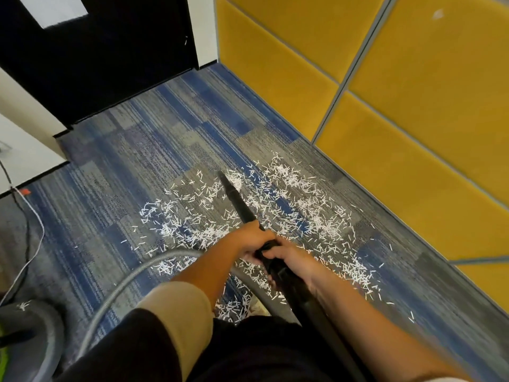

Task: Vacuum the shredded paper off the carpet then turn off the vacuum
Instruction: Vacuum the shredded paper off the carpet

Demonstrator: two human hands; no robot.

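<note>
Wand (239, 203): our left hand (252, 241) and right hand (287, 255) both grip it; paper (303, 210) strewn across carpet (132, 166) around it; we judge slow, overlapping passes, held low, best

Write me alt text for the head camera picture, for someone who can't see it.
The left hand and right hand grip a black vacuum wand whose tip points into white shredded paper scattered over blue-grey carpet. A grey hose curves away to the left, and yellow wall panels line the right side.
</note>
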